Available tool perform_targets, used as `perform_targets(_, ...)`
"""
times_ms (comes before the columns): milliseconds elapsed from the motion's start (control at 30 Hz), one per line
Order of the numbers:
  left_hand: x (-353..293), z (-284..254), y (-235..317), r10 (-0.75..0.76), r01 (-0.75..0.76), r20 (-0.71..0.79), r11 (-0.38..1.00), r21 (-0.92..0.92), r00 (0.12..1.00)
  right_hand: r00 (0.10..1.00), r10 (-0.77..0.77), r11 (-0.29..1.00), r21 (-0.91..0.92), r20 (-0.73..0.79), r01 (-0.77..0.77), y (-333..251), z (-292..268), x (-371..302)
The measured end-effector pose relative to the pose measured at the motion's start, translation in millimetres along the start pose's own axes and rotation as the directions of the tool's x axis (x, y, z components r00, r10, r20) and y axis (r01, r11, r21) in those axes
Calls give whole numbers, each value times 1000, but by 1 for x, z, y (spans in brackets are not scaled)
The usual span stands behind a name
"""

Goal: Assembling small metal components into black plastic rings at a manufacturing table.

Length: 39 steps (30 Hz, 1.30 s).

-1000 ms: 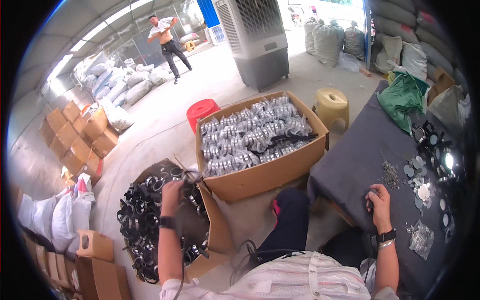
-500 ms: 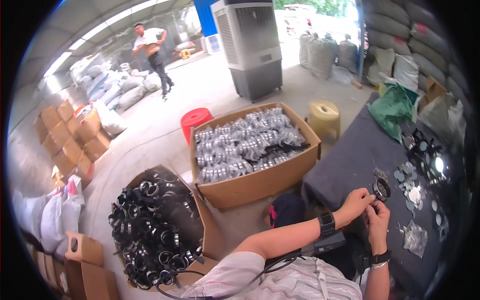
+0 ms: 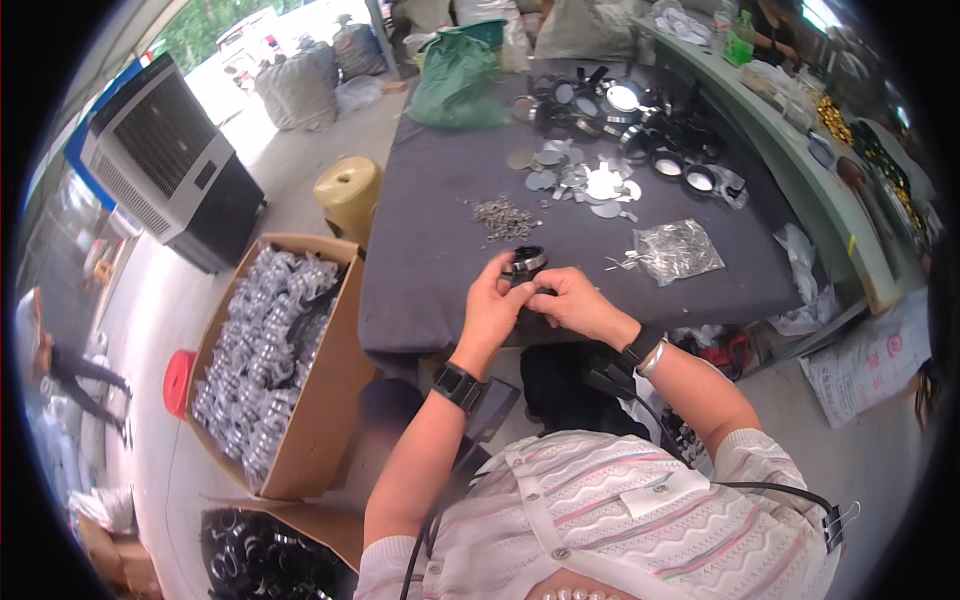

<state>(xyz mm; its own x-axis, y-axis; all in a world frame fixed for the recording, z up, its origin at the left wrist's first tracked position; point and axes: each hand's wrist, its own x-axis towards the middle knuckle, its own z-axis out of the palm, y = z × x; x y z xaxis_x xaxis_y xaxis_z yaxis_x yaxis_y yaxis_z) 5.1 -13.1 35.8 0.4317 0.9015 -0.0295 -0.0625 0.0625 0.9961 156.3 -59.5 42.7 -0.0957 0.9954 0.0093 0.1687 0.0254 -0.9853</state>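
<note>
A black ring-shaped part with a silver band point(image 3: 528, 260) is held over the near edge of the cloth-covered table point(image 3: 430, 280). My left hand point(image 3: 491, 310) is closed around its left and lower side. Pinched together at the lower end of the part, the fingers of my right hand point(image 3: 582, 304) touch or nearly touch my left fingertips; what they hold is hidden. Just beyond lies a heap of small metal pieces point(image 3: 503, 218). To the right is a clear bag of thin metal pins point(image 3: 678, 250), some poking out. Flat silver discs point(image 3: 590, 185) are scattered farther back.
More black rings point(image 3: 665, 165) and a green sack point(image 3: 455, 85) lie at the table's back. At left stand a carton of wrapped rings point(image 3: 330, 400), a yellow stool point(image 3: 348, 190), a red stool point(image 3: 178, 382) and an air cooler point(image 3: 170, 165). A carton of loose rings point(image 3: 265, 555) is nearest.
My view has swung to the right, bringing the table and both hands to the middle. The hands still hold the ring-shaped part close together.
</note>
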Motion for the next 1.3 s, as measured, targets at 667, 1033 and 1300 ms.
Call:
perform_targets(667, 9, -15, -36, 240, -238, -61, 971, 38, 969, 867, 31, 250, -836, -497, -488, 22, -171, 62)
perform_targets(1033, 2, -12, -33, 238, -240, -91, 971, -4, 967, 860, 331, 794, -377, -389, -477, 4, -189, 43)
perform_targets(1300, 13, -9, -26, 162, -165, -80, 986, -27, 984, 857, -374, 744, -667, -355, 48, -1, -120, 20)
